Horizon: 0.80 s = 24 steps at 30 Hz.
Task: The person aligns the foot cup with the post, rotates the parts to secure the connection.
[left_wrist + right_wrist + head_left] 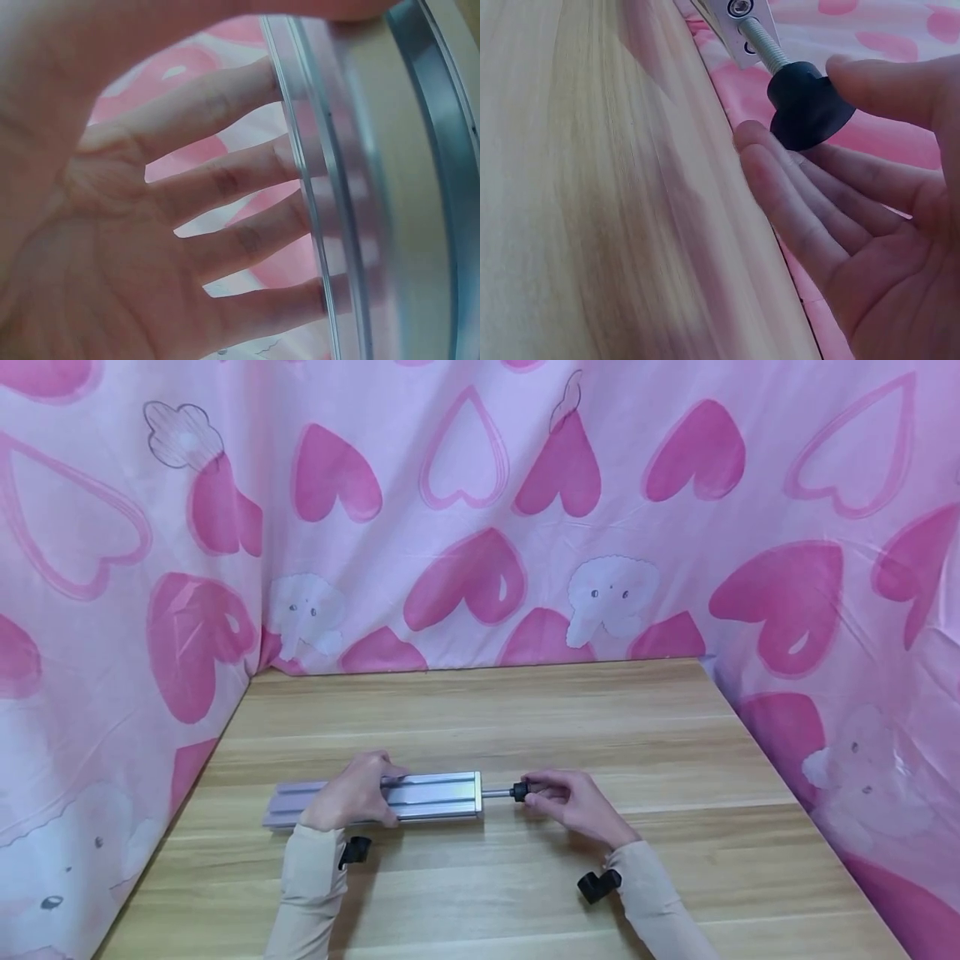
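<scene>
A silver aluminium profile point(438, 795) with long grooves lies across the middle of the view. My left hand point(351, 797) grips it from above, thumb on the near side and fingers over the far side. In the left wrist view the spread fingers point(232, 240) reach the grooved metal. From the profile's right end plate point(477, 793) a threaded rod point(763, 43) sticks out, ending in a black levelling foot point(810, 109). My right hand point(576, 803) pinches this foot between thumb and fingers. In the right wrist view a screw head point(740, 7) shows in the end plate beside the rod.
The wooden table point(465, 893) extends around both hands. Pink heart-printed cloth point(465, 568) hangs behind it and along both sides. A black wrist mount point(356, 852) sits by the left cuff, and another black mount point(598, 887) by the right cuff.
</scene>
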Each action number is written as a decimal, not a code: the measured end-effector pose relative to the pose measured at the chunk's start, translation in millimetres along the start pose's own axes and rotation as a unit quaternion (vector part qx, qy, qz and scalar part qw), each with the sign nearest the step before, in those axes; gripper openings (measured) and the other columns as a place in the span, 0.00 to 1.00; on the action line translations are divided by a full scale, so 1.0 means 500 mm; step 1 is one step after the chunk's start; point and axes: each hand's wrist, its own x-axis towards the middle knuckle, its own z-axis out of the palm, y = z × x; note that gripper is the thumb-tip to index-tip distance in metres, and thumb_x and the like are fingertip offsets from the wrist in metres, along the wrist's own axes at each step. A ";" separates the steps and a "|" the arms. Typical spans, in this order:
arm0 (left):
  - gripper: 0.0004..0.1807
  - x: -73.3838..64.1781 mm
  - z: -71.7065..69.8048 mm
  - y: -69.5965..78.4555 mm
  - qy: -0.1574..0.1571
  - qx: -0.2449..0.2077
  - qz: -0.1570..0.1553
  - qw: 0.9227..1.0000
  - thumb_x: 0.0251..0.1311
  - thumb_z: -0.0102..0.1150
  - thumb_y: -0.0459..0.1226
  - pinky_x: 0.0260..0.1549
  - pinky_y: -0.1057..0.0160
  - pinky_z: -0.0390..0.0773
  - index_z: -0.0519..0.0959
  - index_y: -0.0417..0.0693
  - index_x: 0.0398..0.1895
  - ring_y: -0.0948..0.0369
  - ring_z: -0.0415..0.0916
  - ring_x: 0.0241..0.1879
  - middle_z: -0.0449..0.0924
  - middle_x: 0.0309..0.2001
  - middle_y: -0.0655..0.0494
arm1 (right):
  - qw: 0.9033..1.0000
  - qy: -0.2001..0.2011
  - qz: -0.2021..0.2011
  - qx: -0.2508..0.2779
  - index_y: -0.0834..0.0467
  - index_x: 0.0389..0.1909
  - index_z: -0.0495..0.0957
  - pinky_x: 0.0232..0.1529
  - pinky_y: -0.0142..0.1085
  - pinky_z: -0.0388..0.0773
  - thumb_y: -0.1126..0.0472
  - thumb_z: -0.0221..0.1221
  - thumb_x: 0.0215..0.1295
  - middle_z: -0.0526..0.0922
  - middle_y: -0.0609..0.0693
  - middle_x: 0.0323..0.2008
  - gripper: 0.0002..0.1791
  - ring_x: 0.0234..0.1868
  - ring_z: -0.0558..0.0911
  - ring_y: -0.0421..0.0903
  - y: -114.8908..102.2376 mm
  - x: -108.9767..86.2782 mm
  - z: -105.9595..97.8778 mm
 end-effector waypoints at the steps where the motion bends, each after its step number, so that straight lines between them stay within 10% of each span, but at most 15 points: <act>1: 0.40 -0.001 0.000 -0.001 0.000 0.000 0.001 1.000 0.29 0.82 0.29 0.40 0.58 0.80 0.83 0.41 0.57 0.57 0.72 0.39 0.79 0.46 0.47 | 1.000 -0.002 0.008 0.000 0.66 0.62 0.77 0.49 0.30 0.83 0.54 0.65 0.67 0.87 0.58 0.50 0.28 0.46 0.88 0.45 -0.001 0.001 0.001; 14: 0.40 -0.005 -0.005 -0.006 0.000 -0.002 0.012 1.000 0.31 0.82 0.29 0.43 0.55 0.81 0.82 0.38 0.58 0.56 0.73 0.41 0.79 0.49 0.44 | 0.998 -0.036 0.039 0.046 0.67 0.51 0.81 0.39 0.42 0.87 0.48 0.53 0.77 0.88 0.61 0.36 0.25 0.35 0.88 0.54 -0.002 0.013 0.009; 24: 0.40 -0.005 -0.008 -0.005 0.002 0.001 0.020 1.000 0.31 0.82 0.30 0.41 0.56 0.81 0.82 0.38 0.57 0.56 0.74 0.40 0.80 0.48 0.44 | 0.998 0.002 -0.034 0.050 0.66 0.67 0.70 0.58 0.35 0.80 0.64 0.69 0.62 0.81 0.63 0.59 0.34 0.58 0.83 0.58 -0.004 -0.002 0.006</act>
